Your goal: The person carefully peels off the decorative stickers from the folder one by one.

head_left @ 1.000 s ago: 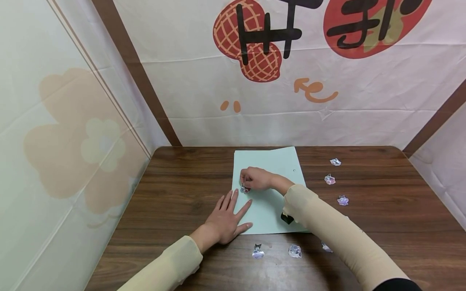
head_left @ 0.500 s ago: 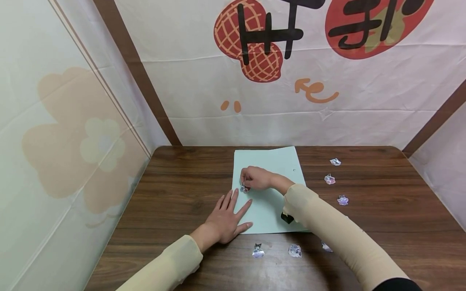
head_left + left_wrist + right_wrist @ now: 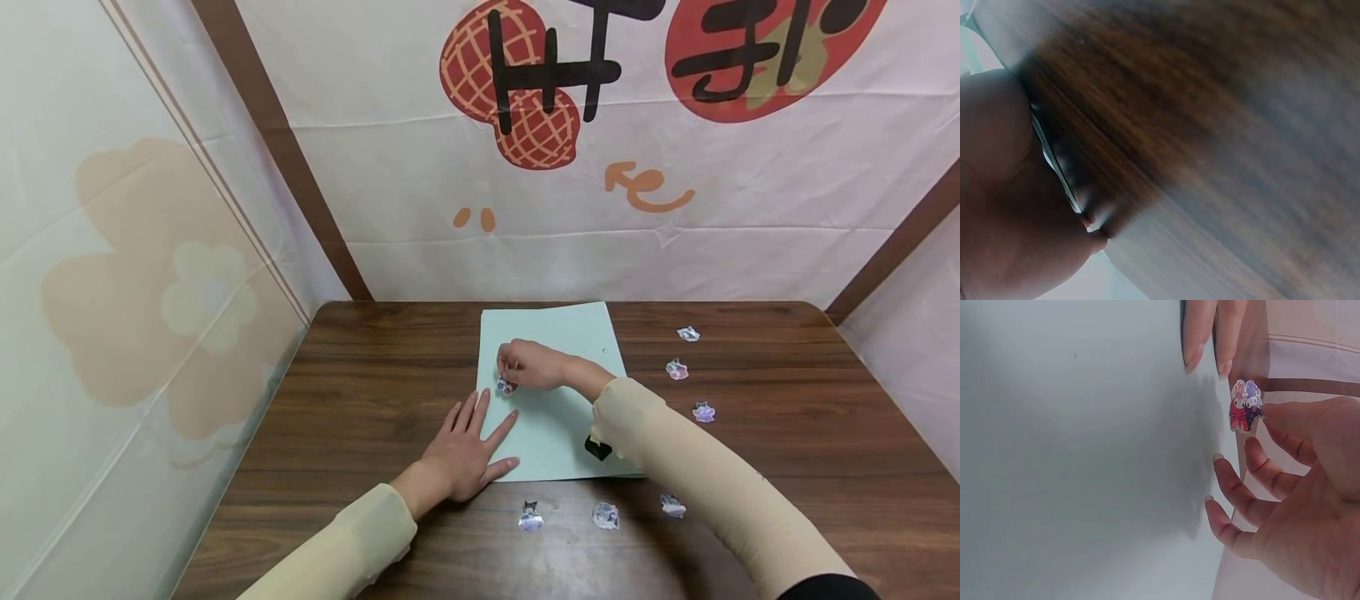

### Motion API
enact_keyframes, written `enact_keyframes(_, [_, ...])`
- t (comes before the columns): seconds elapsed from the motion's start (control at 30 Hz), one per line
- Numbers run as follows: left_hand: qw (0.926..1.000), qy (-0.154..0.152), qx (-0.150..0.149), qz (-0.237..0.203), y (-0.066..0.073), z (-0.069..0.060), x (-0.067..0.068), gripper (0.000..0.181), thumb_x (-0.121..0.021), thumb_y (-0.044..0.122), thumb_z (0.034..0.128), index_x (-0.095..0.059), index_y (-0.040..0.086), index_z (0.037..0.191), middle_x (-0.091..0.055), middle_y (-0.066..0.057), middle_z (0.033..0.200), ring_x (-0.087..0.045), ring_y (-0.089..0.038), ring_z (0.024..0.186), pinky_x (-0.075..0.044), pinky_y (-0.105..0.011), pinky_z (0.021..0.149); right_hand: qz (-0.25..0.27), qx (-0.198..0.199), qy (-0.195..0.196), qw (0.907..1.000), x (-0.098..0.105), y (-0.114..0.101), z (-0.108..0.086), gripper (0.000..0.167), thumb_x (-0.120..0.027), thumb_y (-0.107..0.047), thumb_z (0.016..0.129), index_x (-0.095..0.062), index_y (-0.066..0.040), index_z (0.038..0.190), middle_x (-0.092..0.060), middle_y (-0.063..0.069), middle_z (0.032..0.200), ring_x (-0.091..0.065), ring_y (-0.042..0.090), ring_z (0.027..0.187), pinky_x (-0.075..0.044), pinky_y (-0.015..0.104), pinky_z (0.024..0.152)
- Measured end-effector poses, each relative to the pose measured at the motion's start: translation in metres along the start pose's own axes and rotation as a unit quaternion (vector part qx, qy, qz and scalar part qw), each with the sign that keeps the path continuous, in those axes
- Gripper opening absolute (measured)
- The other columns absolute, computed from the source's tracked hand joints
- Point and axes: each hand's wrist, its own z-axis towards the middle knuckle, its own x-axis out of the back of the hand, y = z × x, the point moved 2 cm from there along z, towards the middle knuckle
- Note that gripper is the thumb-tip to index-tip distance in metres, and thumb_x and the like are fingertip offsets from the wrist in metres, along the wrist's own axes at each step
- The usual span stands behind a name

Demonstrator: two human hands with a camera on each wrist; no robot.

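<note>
A pale mint sheaf of paper (image 3: 555, 433) lies on the brown wooden table. In the head view my left hand (image 3: 459, 458) rests flat on its left edge with fingers spread; two of its fingertips also show at the top of the right wrist view. Over the upper left of the paper, my right hand (image 3: 534, 365) pinches a small sticker (image 3: 1246, 407) between thumb and finger. Cartoon figures in red, dark blue, pink and purple are printed on the sticker. The other fingers of my right hand are loosely bent. The left wrist view shows the left hand (image 3: 1016, 187) at the paper's edge.
Loose shiny stickers lie right of the paper, one of them a pink-tinted sticker (image 3: 677, 369). Others lie in front, including a black-and-white character sticker (image 3: 530, 516). A small black object (image 3: 597, 447) sits under the right cuff. A printed cloth (image 3: 420, 167) hangs behind the table.
My right hand, still pinching the sticker, has shifted slightly up and right. Its forearm has moved a little right, uncovering more of one front sticker. The left hand stays on the paper.
</note>
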Motion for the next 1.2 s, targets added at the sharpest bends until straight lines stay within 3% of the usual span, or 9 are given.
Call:
enact_keyframes(0.4, [1.0, -0.003, 0.001, -0.003, 0.0, 0.0, -0.001, 0.073, -0.015, 0.072, 0.1021, -0.006, 0.037, 0.165, 0.006, -0.02, 0.171, 0.002, -0.039, 0.157, -0.011, -0.055, 0.125, 0.001, -0.004, 0.009, 1.0, 0.012, -0.008, -0.012, 0.007, -0.056, -0.005, 0.103, -0.062, -0.005, 0.1, -0.066, 0.004, 0.093, -0.056, 0.015, 0.084, -0.049, 0.029, 0.073])
enact_keyframes(0.53, [1.0, 0.001, -0.003, 0.003, -0.001, 0.001, -0.001, 0.073, -0.016, 0.072, 0.1024, -0.006, 0.037, 0.165, 0.005, -0.021, 0.171, 0.001, -0.039, 0.157, -0.012, -0.055, 0.125, -0.001, -0.014, 0.008, 0.9999, 0.014, -0.009, -0.018, 0.003, -0.062, -0.009, 0.101, -0.063, -0.007, 0.102, -0.063, 0.005, 0.101, -0.054, 0.018, 0.094, -0.049, 0.034, 0.082])
enact_keyframes(0.77, [0.9999, -0.003, -0.006, -0.007, -0.003, 0.002, 0.0, 0.074, -0.019, 0.073, 0.102, -0.007, 0.036, 0.166, 0.005, -0.021, 0.171, 0.002, -0.04, 0.157, -0.011, -0.057, 0.125, -0.013, -0.019, 0.011, 0.9997, 0.019, -0.011, -0.026, 0.012, -0.07, -0.016, 0.098, -0.063, -0.01, 0.105, -0.062, 0.01, 0.112, -0.058, 0.028, 0.11, -0.05, 0.044, 0.097])
enact_keyframes(0.93, [1.0, -0.002, -0.005, -0.004, -0.004, 0.004, 0.0, 0.074, -0.018, 0.073, 0.1018, -0.006, 0.036, 0.165, 0.007, -0.02, 0.171, 0.003, -0.04, 0.157, -0.01, -0.056, 0.125, -0.012, -0.009, 0.012, 0.9998, 0.023, -0.015, -0.035, 0.016, -0.072, -0.018, 0.097, -0.062, -0.009, 0.107, -0.061, 0.015, 0.116, -0.058, 0.035, 0.114, -0.049, 0.046, 0.098])
enact_keyframes(1.2, [0.9999, -0.003, -0.005, -0.008, -0.002, 0.001, 0.004, 0.074, -0.021, 0.071, 0.1029, -0.008, 0.035, 0.166, 0.005, -0.02, 0.171, 0.002, -0.04, 0.157, -0.01, -0.056, 0.125, -0.014, -0.008, 0.017, 0.9997, 0.024, -0.02, -0.05, 0.018, -0.074, -0.018, 0.096, -0.063, -0.009, 0.107, -0.06, 0.009, 0.113, -0.058, 0.032, 0.113, -0.05, 0.044, 0.098])
